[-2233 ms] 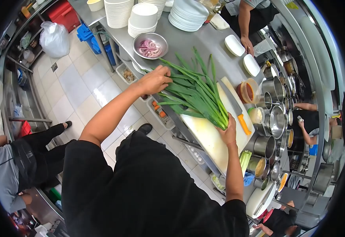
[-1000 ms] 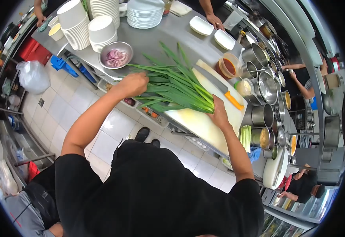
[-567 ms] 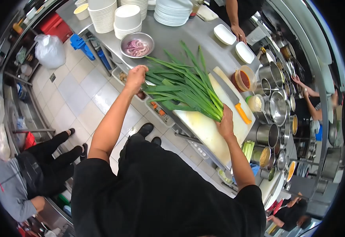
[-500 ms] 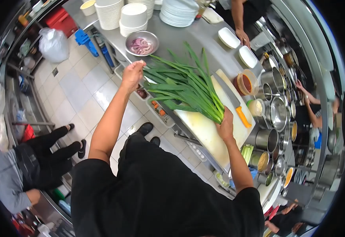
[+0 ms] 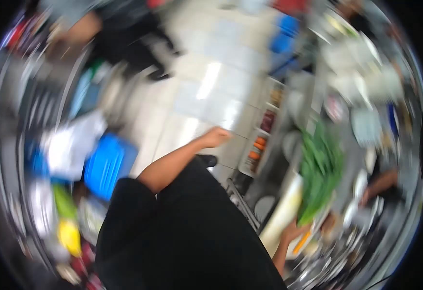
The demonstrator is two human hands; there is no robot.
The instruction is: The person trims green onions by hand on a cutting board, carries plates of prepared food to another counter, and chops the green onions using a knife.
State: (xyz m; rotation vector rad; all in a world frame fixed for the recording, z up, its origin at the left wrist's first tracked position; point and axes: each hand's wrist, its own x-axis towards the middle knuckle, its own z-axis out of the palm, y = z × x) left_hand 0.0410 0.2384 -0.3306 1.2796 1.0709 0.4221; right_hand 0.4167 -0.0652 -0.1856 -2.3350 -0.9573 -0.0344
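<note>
The whole view is smeared by motion. My right hand (image 5: 295,231) is wrapped round the base of the long green leafy stalks (image 5: 320,166), which lie over the cutting board (image 5: 285,211) and the steel counter. Beside that hand shows the orange knife handle (image 5: 302,242); the blade cannot be made out. Away from the counter, my left hand (image 5: 216,137) hangs over the floor with its fingers curled. Whether it holds anything is too blurred to tell. A bowl with sliced red onion (image 5: 336,107) stands beyond the leaf tips.
Bins of vegetables (image 5: 255,154) line the shelf below the counter edge. Stacked white bowls (image 5: 351,58) stand at its far end, pots (image 5: 318,266) at lower right. Another person's arm (image 5: 381,185) reaches in from the right. At left are a blue container (image 5: 109,164) and another person's legs (image 5: 141,46).
The view has swung sharply to the left, so the counter now lies at the right. My left hand has come away from the leaf tips. My right hand still grips the stalks.
</note>
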